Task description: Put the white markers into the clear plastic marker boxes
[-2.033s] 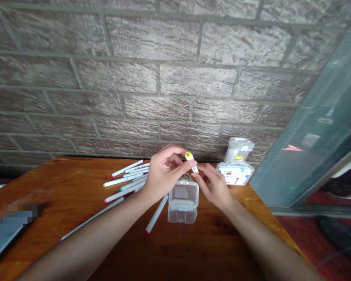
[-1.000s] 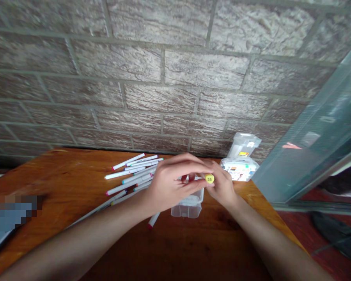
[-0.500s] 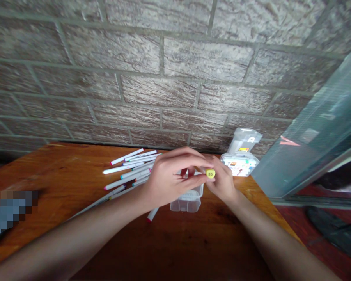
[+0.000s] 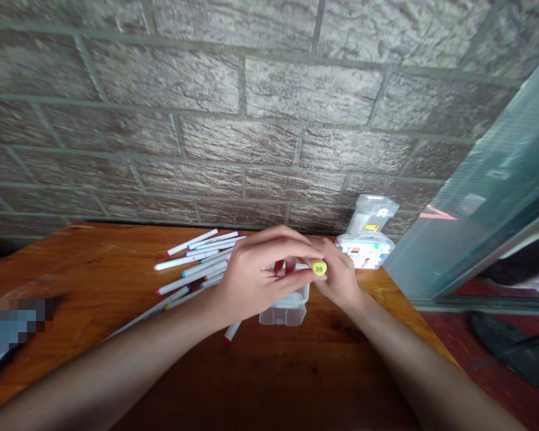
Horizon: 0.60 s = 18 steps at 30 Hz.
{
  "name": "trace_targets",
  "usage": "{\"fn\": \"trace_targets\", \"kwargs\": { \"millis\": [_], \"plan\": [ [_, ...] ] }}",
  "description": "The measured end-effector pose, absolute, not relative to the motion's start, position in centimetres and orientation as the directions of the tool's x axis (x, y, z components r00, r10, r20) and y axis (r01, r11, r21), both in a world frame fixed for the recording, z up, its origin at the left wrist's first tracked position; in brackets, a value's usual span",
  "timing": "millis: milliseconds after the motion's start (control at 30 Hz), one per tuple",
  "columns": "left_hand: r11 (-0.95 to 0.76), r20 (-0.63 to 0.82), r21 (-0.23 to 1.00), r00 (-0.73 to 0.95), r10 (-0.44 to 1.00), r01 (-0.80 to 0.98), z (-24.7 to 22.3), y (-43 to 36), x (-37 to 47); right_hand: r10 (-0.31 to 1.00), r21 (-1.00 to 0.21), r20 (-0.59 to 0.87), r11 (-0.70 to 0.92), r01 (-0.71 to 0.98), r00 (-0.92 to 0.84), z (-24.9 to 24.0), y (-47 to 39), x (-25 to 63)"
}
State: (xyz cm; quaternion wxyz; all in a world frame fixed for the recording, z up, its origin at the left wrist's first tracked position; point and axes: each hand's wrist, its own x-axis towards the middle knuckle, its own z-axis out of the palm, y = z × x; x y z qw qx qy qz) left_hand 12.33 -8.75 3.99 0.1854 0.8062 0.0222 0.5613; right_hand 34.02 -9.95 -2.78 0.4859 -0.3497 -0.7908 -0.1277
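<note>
Marker (image 4: 318, 269) held end-on, its yellow 35 facing us

Nearest us, a flat object (image 4: 0, 338) lies at the left edge, too blocked-out to make out, and our forearms (image 4: 117, 353) reach over the wooden table (image 4: 269, 383). A red-ended pen (image 4: 232, 333) shows below our left hand (image 4: 254, 272). To its right, a small clear box (image 4: 282, 315) sits partly hidden by that hand. Above the table, just right of the box's far end in our view, our left hand pinches the marker by its yellow end between thumb and fingers. Our right hand (image 4: 338, 272) is up against it, fingers curled and mostly hidden; we cannot tell how tightly they close. Farther left we see a loose heap of pens (image 4: 205, 266). Toward the far right corner stands a labelled box (image 4: 363, 254), a clear cover (image 4: 372, 214) upright behind it. Beyond rises the brick wall (image 4: 269, 90).
</note>
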Motion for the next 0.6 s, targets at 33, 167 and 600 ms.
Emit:
{"fn": "trace_targets", "kwargs": {
  "millis": [33, 167, 600],
  "plan": [
    [-0.930, 0.896, 0.326, 0.370, 0.247, -0.169, 4.00, -8.73, 12.32, 0.429, -0.138, 0.858, 0.722, 0.678, -0.283, -2.79, -9.93, 34.03],
    [-0.929, 0.896, 0.327, 0.369, 0.246, -0.173, 4.00, -8.67, 12.26, 0.430, -0.136, 0.859, 0.716, 0.684, -0.279, -2.82, -9.92, 34.02],
    [-0.930, 0.892, 0.337, 0.365, 0.266, -0.147, 4.16, -8.66, 12.11, 0.443, -0.149, 0.855, 0.710, 0.688, -0.271, -2.69, -9.98, 34.02]
  ]
}}
